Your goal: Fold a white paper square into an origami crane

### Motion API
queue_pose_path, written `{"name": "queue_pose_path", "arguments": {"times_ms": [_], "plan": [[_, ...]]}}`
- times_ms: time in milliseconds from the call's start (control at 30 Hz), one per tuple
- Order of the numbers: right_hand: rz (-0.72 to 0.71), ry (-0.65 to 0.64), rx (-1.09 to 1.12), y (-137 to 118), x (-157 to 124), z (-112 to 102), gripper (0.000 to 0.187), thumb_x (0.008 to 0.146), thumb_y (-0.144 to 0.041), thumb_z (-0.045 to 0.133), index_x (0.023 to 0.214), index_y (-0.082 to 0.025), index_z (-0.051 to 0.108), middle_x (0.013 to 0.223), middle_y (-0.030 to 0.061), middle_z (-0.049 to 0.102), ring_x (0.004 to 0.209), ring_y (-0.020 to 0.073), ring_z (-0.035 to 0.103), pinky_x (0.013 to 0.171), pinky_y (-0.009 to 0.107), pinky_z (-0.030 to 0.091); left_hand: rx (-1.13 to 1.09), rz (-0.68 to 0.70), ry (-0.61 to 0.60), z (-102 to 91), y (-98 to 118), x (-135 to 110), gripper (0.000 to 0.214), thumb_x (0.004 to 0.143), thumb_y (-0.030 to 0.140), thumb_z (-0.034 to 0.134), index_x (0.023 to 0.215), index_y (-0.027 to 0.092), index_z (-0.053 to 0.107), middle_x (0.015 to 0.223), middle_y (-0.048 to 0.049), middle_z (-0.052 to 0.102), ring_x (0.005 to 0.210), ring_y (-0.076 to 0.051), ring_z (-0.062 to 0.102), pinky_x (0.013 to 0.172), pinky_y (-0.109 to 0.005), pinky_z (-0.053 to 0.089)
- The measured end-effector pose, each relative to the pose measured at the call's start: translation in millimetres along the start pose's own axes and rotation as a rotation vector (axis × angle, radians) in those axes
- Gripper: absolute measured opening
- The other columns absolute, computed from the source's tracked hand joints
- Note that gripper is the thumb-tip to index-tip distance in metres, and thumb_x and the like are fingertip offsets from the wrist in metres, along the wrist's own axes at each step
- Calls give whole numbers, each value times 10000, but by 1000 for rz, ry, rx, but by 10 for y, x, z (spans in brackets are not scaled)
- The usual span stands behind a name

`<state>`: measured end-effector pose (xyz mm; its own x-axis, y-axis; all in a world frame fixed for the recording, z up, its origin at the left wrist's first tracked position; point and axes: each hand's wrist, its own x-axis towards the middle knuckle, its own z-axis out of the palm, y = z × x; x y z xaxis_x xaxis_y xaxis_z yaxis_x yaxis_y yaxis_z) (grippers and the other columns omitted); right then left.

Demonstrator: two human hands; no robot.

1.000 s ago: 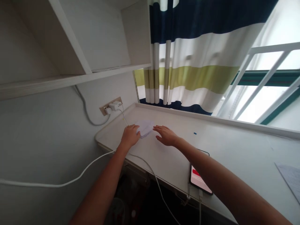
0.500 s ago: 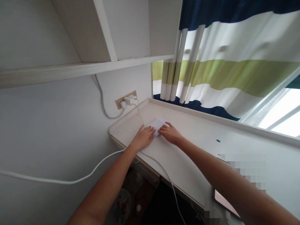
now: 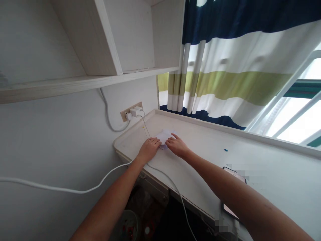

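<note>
A small white folded sheet of paper (image 3: 165, 135) is on the desk near its far left corner, a fold or second layer showing at its near edge. My left hand (image 3: 149, 149) has its fingers closed at the paper's left edge, fingertips on it; the thumb is mostly hidden. On the right side, my right hand (image 3: 177, 146) pinches the near edge with curled fingers, its index finger raised a little. A thin charging cable (image 3: 147, 129) runs down behind my left hand.
White chargers (image 3: 135, 111) fill a wall outlet. A grey cable (image 3: 173, 182) trails over the desk's front edge. A phone (image 3: 229, 211) lies partly under my right forearm, near a small blue piece (image 3: 226, 150). A shelf (image 3: 87, 80) overhangs the left, and a striped curtain (image 3: 220, 83) hangs behind.
My view has tilted up and turned slightly right. Both hands have changed their hold on the paper, my left fingers drawing in from lying flat, and its near edge now shows a fold.
</note>
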<state>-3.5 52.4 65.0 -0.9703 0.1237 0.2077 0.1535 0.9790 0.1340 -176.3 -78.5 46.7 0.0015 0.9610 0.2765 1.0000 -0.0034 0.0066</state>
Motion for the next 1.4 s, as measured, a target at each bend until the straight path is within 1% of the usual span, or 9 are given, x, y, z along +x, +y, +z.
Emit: {"name": "queue_pose_path", "arguments": {"times_ms": [133,233,400,533,700,833,1000,1200,1400], "plan": [[17,15,-3,20,15,-132,249,1014,-123,497,1002,-146,745,1013,139,778,1033,247,696,1142,447,380,-11,-32,43,-58,73,39,439,983,206,512,1418,189,573,1509,-119,579,1413,-273,511,1209,-463,357],[26,32,41,114,-13,-280,208,1004,-173,573,948,-206,771,1002,81,797,1030,222,702,1174,424,341,-81,-54,71,-155,142,107,494,980,309,560,1460,194,532,1527,-121,564,1447,-276,480,1249,-470,309],[200,157,136,414,-289,-672,250,1049,-253,522,1102,-209,762,1140,81,792,1111,239,692,1204,467,292,-291,-58,264,-356,371,331,582,961,420,612,1471,161,505,1513,-137,573,1451,-282,480,1252,-457,317],[393,279,173,677,-858,-1048,310,1074,-305,460,1116,-174,738,1101,96,792,1012,247,707,1061,444,440,-690,-28,265,-392,794,640,293,992,402,563,1136,202,722,1137,-87,776,1044,-236,720,978,-382,537],[746,623,534,844,-1839,-1292,248,970,-384,618,926,-176,745,902,79,779,818,233,699,763,361,537,-1463,-54,147,-202,1677,1194,412,776,466,827,1036,164,723,912,-64,776,882,-202,712,877,-331,529],[942,809,881,881,-2510,-1210,319,844,-490,760,793,-181,702,846,79,755,802,238,686,748,368,556,-1625,-5,10,39,2425,1564,465,732,592,818,852,151,732,843,-61,761,781,-172,670,770,-302,520],[1008,779,1015,964,-3012,-885,431,800,-580,786,946,-177,741,885,114,782,804,269,737,724,409,619,-1715,-90,-53,362,2949,1759,520,696,644,818,850,150,766,829,-71,760,728,-157,643,723,-304,517],[1074,782,1098,1098,-3199,-456,439,801,-585,783,903,-159,758,847,102,775,708,223,714,676,359,600,-1721,-131,-190,694,2886,1759,470,746,605,799,768,137,765,782,-91,751,738,-174,679,680,-287,515],[1117,760,1203,1119,-3267,-283,437,769,-580,809,912,-170,761,829,71,772,678,191,697,666,313,563,-1693,-109,-251,735,2721,1740,390,753,521,831,803,141,759,689,-64,735,643,-145,659,621,-252,470]]}}
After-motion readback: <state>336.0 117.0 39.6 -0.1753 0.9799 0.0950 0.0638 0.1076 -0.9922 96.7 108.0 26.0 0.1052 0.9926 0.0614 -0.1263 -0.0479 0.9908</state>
